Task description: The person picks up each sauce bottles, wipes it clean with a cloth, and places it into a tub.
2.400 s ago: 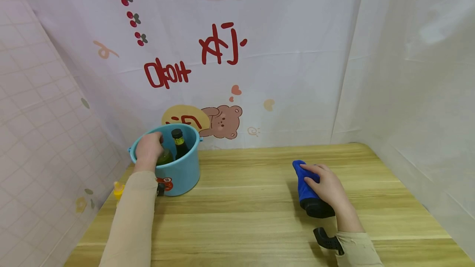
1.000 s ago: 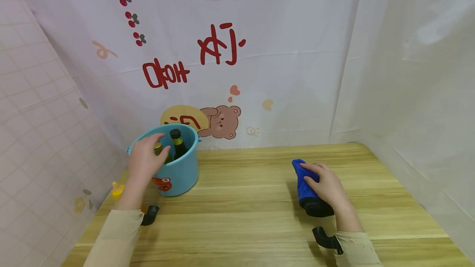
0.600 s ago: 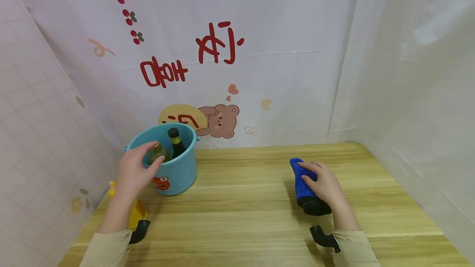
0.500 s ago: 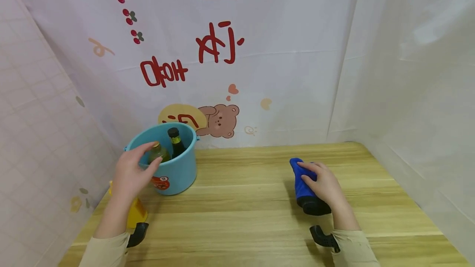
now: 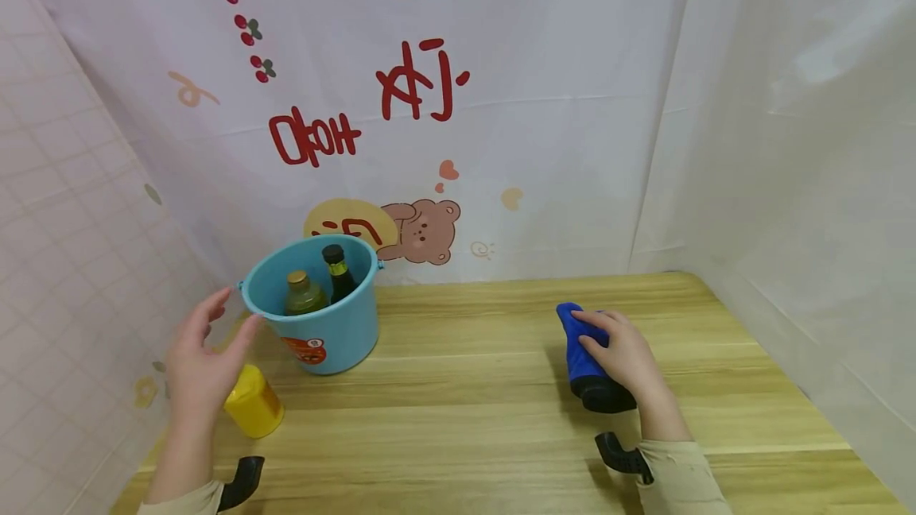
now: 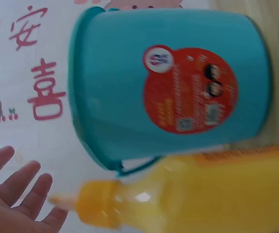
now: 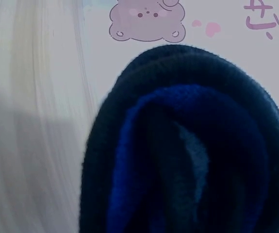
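My left hand (image 5: pixel 203 368) is in the air left of the light-blue bucket (image 5: pixel 347 340), fingers spread and nothing in them. Just behind and below it stands a yellow squeeze bottle (image 5: pixel 256 408); in the left wrist view its nozzle comes close to the fingers, and whether they touch I cannot tell. Inside the bucket are a green bottle with a gold cap (image 5: pixel 305 298) and a dark bottle with a black cap (image 5: pixel 341 280). On the right, my right hand (image 5: pixel 628 356) grips a folded blue cloth (image 5: pixel 583 352) with black edging, whose looped folds fill the right wrist view.
The wooden table (image 5: pixel 444 420) ends at a white printed curtain (image 5: pixel 558 141) behind and at the sides. The bucket stands near its back left. Black wrist mounts (image 5: pixel 243 483) jut from both sleeves.
My left hand has come out of the bucket without anything, drawing back left and nearer to me, above the yellow bottle. The right hand has kept holding the cloth in place.
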Demonstrator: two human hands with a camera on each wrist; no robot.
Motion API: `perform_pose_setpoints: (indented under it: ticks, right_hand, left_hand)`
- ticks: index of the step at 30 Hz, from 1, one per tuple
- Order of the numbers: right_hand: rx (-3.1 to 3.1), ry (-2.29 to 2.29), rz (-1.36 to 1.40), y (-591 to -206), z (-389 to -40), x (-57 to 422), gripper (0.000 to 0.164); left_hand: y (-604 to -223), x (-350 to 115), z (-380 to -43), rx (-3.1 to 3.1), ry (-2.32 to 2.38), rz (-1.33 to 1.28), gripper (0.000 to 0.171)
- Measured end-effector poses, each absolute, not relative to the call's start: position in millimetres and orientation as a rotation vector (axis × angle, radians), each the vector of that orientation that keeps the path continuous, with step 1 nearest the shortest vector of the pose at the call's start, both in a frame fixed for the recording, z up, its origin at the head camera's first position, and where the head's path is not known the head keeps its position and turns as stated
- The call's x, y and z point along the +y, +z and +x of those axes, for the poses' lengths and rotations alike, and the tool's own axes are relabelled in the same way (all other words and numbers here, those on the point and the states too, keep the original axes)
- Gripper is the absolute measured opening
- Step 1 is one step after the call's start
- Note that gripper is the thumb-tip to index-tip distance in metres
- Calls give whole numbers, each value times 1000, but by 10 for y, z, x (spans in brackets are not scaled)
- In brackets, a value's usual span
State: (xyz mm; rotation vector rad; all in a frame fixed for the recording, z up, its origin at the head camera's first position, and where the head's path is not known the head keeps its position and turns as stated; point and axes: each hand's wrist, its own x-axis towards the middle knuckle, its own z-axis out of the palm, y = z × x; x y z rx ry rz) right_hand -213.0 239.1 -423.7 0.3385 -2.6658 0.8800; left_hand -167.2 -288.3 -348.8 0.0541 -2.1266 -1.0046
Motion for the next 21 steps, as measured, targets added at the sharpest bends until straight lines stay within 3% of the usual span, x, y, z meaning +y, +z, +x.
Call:
perform_pose_setpoints:
  ticks: [15, 21]
  right_hand:
    - [-2673, 891, 356, -4220, -2129, 2374, 39]
    - [-2671, 893, 357, -4223, -2128, 2380, 39]
  left_hand:
    - [-3893, -3183, -1535, -2250, -1249, 475, 71]
    - [-4010, -3206, -1558, -2276, -1205, 502, 68]
